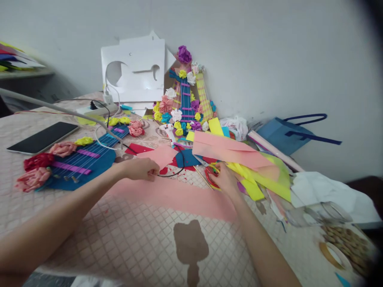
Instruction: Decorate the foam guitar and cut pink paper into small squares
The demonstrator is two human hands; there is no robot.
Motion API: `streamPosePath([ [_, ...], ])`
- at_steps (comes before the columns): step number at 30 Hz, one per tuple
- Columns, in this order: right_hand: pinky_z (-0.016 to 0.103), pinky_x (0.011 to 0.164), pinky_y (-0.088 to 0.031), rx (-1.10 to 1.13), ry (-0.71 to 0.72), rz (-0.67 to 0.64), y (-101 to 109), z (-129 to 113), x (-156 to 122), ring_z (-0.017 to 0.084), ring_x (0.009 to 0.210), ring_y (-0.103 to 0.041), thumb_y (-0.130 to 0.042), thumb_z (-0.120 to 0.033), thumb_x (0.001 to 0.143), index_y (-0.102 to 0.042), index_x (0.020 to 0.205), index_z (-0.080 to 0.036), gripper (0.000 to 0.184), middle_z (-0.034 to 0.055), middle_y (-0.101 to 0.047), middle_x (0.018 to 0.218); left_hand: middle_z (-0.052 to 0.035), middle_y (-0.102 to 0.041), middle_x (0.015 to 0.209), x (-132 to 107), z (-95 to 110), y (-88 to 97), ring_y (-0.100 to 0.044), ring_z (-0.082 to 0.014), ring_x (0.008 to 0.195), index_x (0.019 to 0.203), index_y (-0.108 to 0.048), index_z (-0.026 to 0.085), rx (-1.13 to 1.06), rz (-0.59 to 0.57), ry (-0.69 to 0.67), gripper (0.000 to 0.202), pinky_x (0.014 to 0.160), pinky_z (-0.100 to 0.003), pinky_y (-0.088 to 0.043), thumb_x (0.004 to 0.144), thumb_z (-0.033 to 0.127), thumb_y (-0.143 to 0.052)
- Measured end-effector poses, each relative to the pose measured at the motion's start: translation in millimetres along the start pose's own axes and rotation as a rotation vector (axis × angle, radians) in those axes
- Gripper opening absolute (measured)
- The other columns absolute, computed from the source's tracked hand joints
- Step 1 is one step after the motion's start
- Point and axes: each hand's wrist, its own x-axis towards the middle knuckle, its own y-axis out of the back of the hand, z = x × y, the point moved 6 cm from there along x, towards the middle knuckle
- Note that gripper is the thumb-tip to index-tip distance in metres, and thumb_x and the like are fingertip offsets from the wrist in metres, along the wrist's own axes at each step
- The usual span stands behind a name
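My right hand (pixel 224 178) is closed on the red and yellow handles of a pair of scissors (pixel 212 175), whose blades point away to the upper left, partly under paper. My left hand (pixel 143 169) is in a pinch with pink paper at its fingertips; exactly which edge it grips is hard to make out. A long pink paper strip (pixel 179 196) lies flat on the table in front of both hands. Just beyond my left hand is a smaller pink piece (pixel 161 155), with red paper (pixel 137 149) and blue paper (pixel 188 158) scraps around it.
A blue paper guitar (pixel 101 159) with flowers lies left, near a dark tablet (pixel 44 137). Decorated guitars (pixel 187 99) lean on the wall behind a white glue gun (pixel 169 131). Pink and yellow sheets (pixel 230 149), a tape roll (pixel 335 255) and a blue bag (pixel 284 133) sit right.
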Motion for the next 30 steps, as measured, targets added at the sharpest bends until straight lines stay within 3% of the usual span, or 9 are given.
streamPosePath([
  [7, 0.044, 0.091, -0.038, 0.059, 0.145, 0.070, 17, -25, -15, 0.029, 0.107, -0.050, -0.055, -0.026, 0.079, -0.056, 0.100, -0.018, 0.022, 0.0136, -0.057, 0.108, -0.0005, -0.063, 0.074, -3, -2, 3.8, -0.054, -0.0131, 0.066, 0.078, -0.061, 0.018, -0.112, 0.089, -0.077, 0.014, 0.059, -0.022, -0.034, 0.078, 0.028, -0.051],
  [9, 0.038, 0.085, -0.043, 0.162, 0.242, -0.037, 15, -44, -23, 0.024, 0.100, -0.055, -0.052, -0.029, 0.084, -0.057, 0.101, -0.020, 0.020, 0.0091, -0.061, 0.103, -0.0006, -0.063, 0.075, -5, -1, 4.5, -0.055, -0.0130, 0.067, 0.078, -0.060, 0.017, -0.126, 0.090, -0.096, 0.015, 0.059, -0.021, -0.035, 0.078, 0.029, -0.051],
  [13, 0.029, 0.073, -0.047, 0.468, 0.325, -0.406, -2, -69, -39, 0.018, 0.090, -0.059, -0.057, -0.035, 0.083, -0.057, 0.106, -0.023, 0.026, 0.0050, -0.063, 0.099, -0.0006, -0.062, 0.074, -9, 0, 11.4, -0.053, -0.0126, 0.066, 0.077, -0.059, 0.016, -0.143, 0.091, -0.113, 0.017, 0.060, -0.020, -0.036, 0.079, 0.031, -0.050],
  [17, 0.027, 0.062, -0.043, 0.518, 0.230, -0.497, -1, -57, -40, 0.015, 0.068, -0.055, -0.062, -0.033, 0.079, -0.057, 0.102, -0.022, 0.026, -0.0008, -0.058, 0.073, -0.0005, -0.061, 0.072, -7, -10, 25.5, -0.053, -0.0128, 0.066, 0.076, -0.060, 0.016, -0.117, 0.077, -0.104, 0.018, 0.060, -0.020, -0.036, 0.078, 0.032, -0.052],
  [21, 0.023, 0.055, -0.036, 0.682, 0.201, -0.669, 2, -40, -41, 0.011, 0.061, -0.048, -0.061, -0.032, 0.081, -0.047, 0.121, -0.024, 0.043, -0.0054, -0.048, 0.066, -0.0012, -0.064, 0.075, 6, -27, 36.0, -0.055, -0.0135, 0.067, 0.081, -0.064, 0.018, -0.017, 0.090, -0.066, 0.018, 0.060, -0.020, -0.037, 0.076, 0.032, -0.054],
  [23, 0.022, 0.055, -0.035, 0.757, 0.209, -0.742, 5, -36, -44, 0.011, 0.060, -0.046, -0.061, -0.033, 0.081, -0.043, 0.127, -0.026, 0.050, -0.0058, -0.046, 0.066, -0.0033, -0.066, 0.083, 12, -32, 38.0, -0.058, -0.0159, 0.072, 0.088, -0.064, 0.018, 0.063, 0.188, 0.004, 0.020, 0.062, -0.022, -0.038, 0.074, 0.030, -0.056],
  [26, 0.024, 0.063, -0.039, 0.823, 0.234, -0.742, 13, -31, -44, 0.012, 0.071, -0.050, -0.062, -0.034, 0.081, -0.052, 0.120, -0.025, 0.041, -0.0018, -0.052, 0.078, -0.0085, -0.064, 0.103, 8, -16, 40.7, -0.058, -0.0215, 0.090, 0.101, -0.061, 0.018, 0.154, 0.558, 0.043, 0.026, 0.073, -0.029, -0.042, 0.079, 0.027, -0.053],
  [28, 0.026, 0.071, -0.041, 0.819, 0.259, -0.725, 16, -29, -43, 0.014, 0.081, -0.053, -0.062, -0.033, 0.081, -0.062, 0.103, -0.022, 0.025, 0.0019, -0.057, 0.088, -0.0080, -0.063, 0.106, 3, 12, 30.0, -0.057, -0.0204, 0.095, 0.103, -0.059, 0.019, 0.084, 0.700, -0.080, 0.024, 0.079, -0.031, -0.043, 0.085, 0.027, -0.047],
  [30, 0.029, 0.078, -0.041, 0.811, 0.270, -0.723, 18, -28, -42, 0.016, 0.086, -0.054, -0.062, -0.034, 0.081, -0.065, 0.091, -0.020, 0.017, 0.0038, -0.060, 0.090, -0.0074, -0.064, 0.102, 0, 45, 10.2, -0.058, -0.0191, 0.094, 0.102, -0.059, 0.019, 0.009, 0.688, -0.249, 0.023, 0.082, -0.031, -0.044, 0.088, 0.029, -0.044],
])
